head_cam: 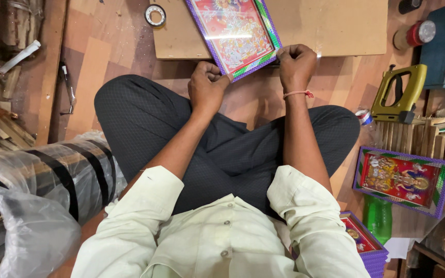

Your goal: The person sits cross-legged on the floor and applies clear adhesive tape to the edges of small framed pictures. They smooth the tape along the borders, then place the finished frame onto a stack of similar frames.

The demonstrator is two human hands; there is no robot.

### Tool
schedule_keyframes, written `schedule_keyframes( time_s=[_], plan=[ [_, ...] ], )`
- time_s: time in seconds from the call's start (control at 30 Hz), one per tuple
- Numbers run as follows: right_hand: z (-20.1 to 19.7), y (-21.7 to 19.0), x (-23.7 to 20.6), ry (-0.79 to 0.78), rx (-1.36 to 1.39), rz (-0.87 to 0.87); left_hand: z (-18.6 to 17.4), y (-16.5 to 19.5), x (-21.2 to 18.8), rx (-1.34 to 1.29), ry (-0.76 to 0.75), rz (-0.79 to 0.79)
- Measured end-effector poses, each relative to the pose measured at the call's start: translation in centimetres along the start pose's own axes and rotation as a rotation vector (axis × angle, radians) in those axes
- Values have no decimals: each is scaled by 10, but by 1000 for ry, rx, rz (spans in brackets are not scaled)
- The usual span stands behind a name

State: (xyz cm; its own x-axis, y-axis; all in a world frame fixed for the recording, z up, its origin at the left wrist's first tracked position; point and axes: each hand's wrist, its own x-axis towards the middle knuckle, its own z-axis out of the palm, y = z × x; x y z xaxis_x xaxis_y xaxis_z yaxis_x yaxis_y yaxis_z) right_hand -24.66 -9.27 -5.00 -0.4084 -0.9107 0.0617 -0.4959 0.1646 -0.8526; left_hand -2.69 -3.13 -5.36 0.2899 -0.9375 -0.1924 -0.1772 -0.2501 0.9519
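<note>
- On the wooden floor (104, 46), a person is sitting cross-legged in dark trousers and a pale shirt, both forearms reaching straight forward over the knees.
- The left hand (207, 85) is curling into a tight fist at the lower-left corner of a framed picture (233, 33), fingers closed on the frame's edge.
- The right hand (295, 63) is sitting knuckles-up at the lower-right corner, fingers closed on that edge too; a thin orange thread (297, 93) is circling its wrist.
- The framed picture is lying tilted on a flat brown board (330, 25) just ahead of the knees; its border is purple with green patterned strips, and its glossy red-and-orange print is catching the light.
- One similar framed picture (403, 180) is resting to the person's right, and a stack of purple frames (364, 242) is lying near the right elbow.
- One green plastic bottle (378, 216) is showing between them.
- One yellow-green staple gun (400, 92) is sitting on wooden slats to the right.
- One roll of tape (155, 15) is lying on the board's left corner.
- One bundle wrapped in clear plastic (37, 190) with black bands is lying at the left.
</note>
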Motion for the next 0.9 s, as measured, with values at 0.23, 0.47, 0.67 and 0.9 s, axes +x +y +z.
schedule_keyframes(
  time_s=[0.23,0.47,0.67,0.9],
  plan=[
    [0,0,-2,27,-18,-9,-2,0,-1,-1,1,-10],
    [3,1,-6,93,20,-58,-2,-7,-2,-24,16,35],
    [11,3,-8,17,285,61,1,-15,-1,-32,28,27],
    [15,6,-4,20,358,120,4,-17,0,-22,33,17]
  ],
)
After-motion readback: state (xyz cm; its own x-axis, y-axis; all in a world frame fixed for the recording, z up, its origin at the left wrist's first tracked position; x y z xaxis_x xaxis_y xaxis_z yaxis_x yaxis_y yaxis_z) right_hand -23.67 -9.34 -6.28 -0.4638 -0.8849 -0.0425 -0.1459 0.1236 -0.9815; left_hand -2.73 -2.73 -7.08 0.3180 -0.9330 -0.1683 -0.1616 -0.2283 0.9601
